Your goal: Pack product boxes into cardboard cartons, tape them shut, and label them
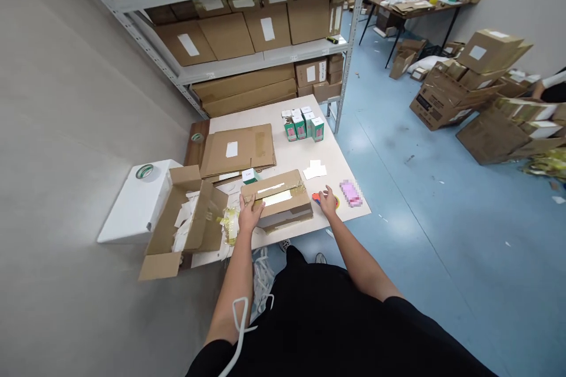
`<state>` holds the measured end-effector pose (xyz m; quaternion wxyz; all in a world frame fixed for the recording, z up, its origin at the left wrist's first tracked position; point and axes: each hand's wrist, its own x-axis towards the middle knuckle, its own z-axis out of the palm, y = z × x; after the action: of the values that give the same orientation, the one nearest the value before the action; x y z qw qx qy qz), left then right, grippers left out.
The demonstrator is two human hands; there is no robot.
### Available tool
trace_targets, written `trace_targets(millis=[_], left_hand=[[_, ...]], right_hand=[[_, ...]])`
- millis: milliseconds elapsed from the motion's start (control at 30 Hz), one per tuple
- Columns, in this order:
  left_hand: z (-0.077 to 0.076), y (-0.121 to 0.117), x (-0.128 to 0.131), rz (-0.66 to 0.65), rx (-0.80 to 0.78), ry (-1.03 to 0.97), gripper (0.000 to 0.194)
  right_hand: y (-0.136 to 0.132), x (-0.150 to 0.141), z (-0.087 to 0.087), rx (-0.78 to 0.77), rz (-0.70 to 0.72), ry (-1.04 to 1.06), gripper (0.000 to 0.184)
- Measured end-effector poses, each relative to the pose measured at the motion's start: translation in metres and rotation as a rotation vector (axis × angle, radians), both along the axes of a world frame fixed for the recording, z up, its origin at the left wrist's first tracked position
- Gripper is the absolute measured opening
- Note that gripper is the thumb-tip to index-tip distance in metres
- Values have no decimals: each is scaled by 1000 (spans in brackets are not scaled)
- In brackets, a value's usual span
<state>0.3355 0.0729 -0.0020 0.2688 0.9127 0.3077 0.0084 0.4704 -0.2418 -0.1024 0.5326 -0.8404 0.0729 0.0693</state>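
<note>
A closed cardboard box (289,216) with white labels and clear tape on its top sits at the table's near edge. My left hand (250,215) grips its left end, fingers apart over the top corner. Right of the box, my right hand (328,201) has its fingers curled over a tape dispenser (315,197) with orange-red, blue and yellow parts, partly hidden under the hand. White paper slips (315,169) lie just beyond. A pink pixelated item (351,193) rests near the right corner. Behind the box stands a small green-and-white box (250,175).
Flattened cardboard (239,150) and several small green boxes (303,125) occupy the back of the table (287,160). An open carton (168,218) with paper scraps stands left. Loaded metal shelving (260,59) rises behind. Cartons (460,94) crowd the floor at right, near another person's arm (548,83).
</note>
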Motion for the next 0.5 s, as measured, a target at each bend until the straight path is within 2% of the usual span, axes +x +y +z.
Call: trace_targets(millis=[33,100,200,267,400,500], left_hand=[[-1,1,-1,2,-5,-7,80],[-3,5,-4,8,-8,-34,82],[-4,11,-8,26,4,-58,81],[-4,14,-9,31,7,-50,79],[-3,20,-9,20,0,-46,76],[-4,22,-8,19,0,-43,74]], right_hand=[[-7,2,-9,-57,-9,12,61],[-19,5,-28,-136,72,20,53],[-31,3,-52,-149,238,21,40],[-34,-3,-64,-141,262,16,42],[-33,-18,-77,-207,244,12,50],[-32,-22,-80,-260,213,54,39]])
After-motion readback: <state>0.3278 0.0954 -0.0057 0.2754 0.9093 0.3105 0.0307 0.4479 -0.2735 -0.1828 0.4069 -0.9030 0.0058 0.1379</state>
